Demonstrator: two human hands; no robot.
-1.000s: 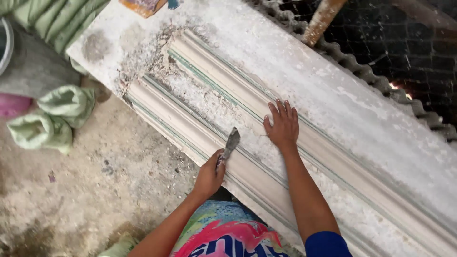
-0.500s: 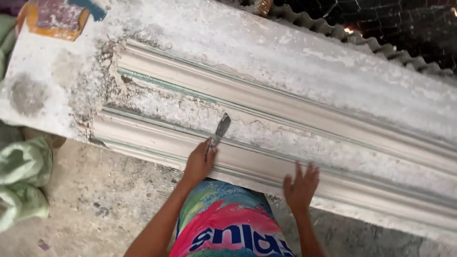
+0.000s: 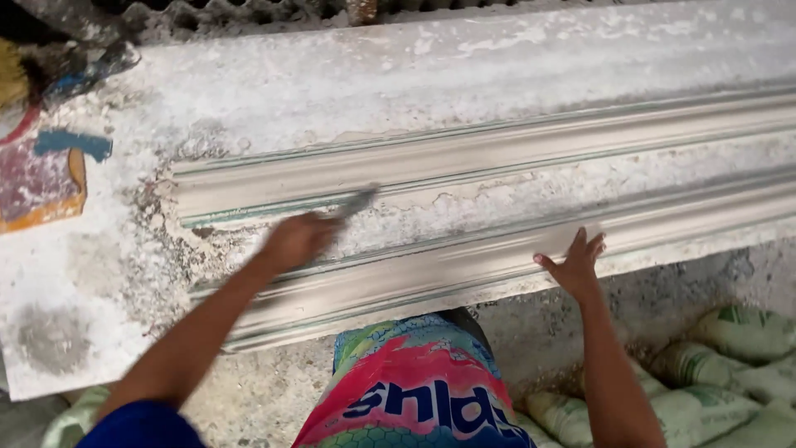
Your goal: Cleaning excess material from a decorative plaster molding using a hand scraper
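Note:
A long grey-white plaster moulding (image 3: 531, 158) with raised ridges lies on a dusty workbench (image 3: 348, 75). My left hand (image 3: 298, 241) grips a small metal scraper (image 3: 356, 202), whose blade rests on the flat middle band of the moulding near its left end. The hand and the blade are blurred by motion. My right hand (image 3: 574, 264) lies flat with fingers spread against the moulding's near ridge, further right.
A colourful stained patch (image 3: 41, 178) marks the bench's left end. Green-printed sacks (image 3: 730, 365) are piled on the ground at lower right. Corrugated sheeting (image 3: 249, 12) runs along the far edge. My bright patterned clothing (image 3: 414, 390) fills the lower middle.
The view has swung round so the moulding now runs level. My left hand has slid the scraper along the middle band. My right hand came off the top and now presses the near ridge.

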